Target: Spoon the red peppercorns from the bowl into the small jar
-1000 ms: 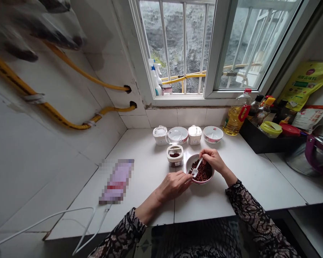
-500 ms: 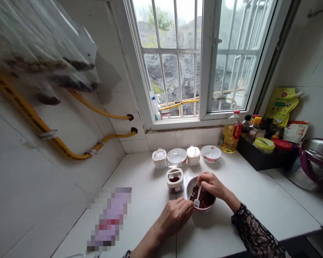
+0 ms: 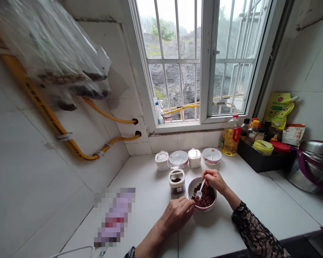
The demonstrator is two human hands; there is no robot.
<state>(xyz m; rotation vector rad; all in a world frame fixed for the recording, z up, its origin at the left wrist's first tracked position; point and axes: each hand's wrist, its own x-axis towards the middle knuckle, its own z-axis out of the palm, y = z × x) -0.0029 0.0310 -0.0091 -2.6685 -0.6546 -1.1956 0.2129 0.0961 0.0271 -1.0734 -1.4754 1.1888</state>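
Note:
A bowl (image 3: 211, 206) with a pink patterned outside stands on the counter, holding dark reddish-brown dried bits (image 3: 206, 198) that look like Sichuan peppercorns. My right hand (image 3: 214, 180) pinches the handle of a small white spoon (image 3: 199, 193), whose scoop is low over the bits inside the bowl. At the near left rim, my left hand (image 3: 177, 212) has its fingers closed on the bowl's edge; the thumb is partly hidden. Just behind my left hand stands a small seasoning jar (image 3: 177, 187) with its clear lid raised and similar dark bits inside.
Along the back stand two white lidded jars (image 3: 162, 163) (image 3: 194, 160), a clear-looking bowl (image 3: 178, 157) and a floral bowl (image 3: 212, 157). An oil bottle (image 3: 230, 138), a black seasoning box (image 3: 254, 159) and a steel pot (image 3: 310, 168) are right. A blurred purple item (image 3: 117, 216) lies left.
The spoon's scoop has moved from beside my left fingertips toward the bowl's middle, and my right hand has shifted slightly right. My left hand stays at the rim. The view has tilted up slightly.

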